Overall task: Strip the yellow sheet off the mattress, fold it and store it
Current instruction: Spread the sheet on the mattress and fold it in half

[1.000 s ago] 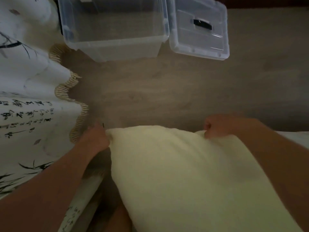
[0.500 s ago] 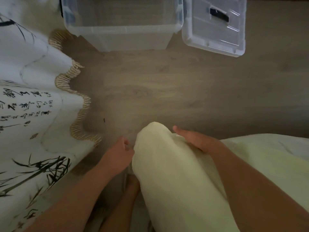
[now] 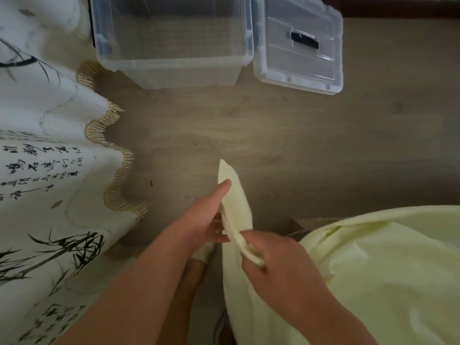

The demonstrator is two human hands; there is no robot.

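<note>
The pale yellow sheet (image 3: 378, 275) is bunched at the lower right, and a narrow folded end of it sticks up at the centre of the view. My left hand (image 3: 204, 217) holds that narrow end from the left, thumb lying along its side. My right hand (image 3: 271, 260) pinches the sheet's rolled edge just below, fingers curled round it. The clear plastic storage box (image 3: 171, 68) stands open on the floor ahead, nothing inside it. The mattress is hidden under the sheet.
The box's clear lid (image 3: 301, 46) lies on the floor to the right of the box. A white curtain (image 3: 49, 170) with ink writing, bamboo and a gold fringe hangs at the left. Wooden floor (image 3: 286, 145) lies between me and the box.
The wide stretch of sheet held between my two hands has been brought together into a narrow end. My hands have moved close to each other at the centre.
</note>
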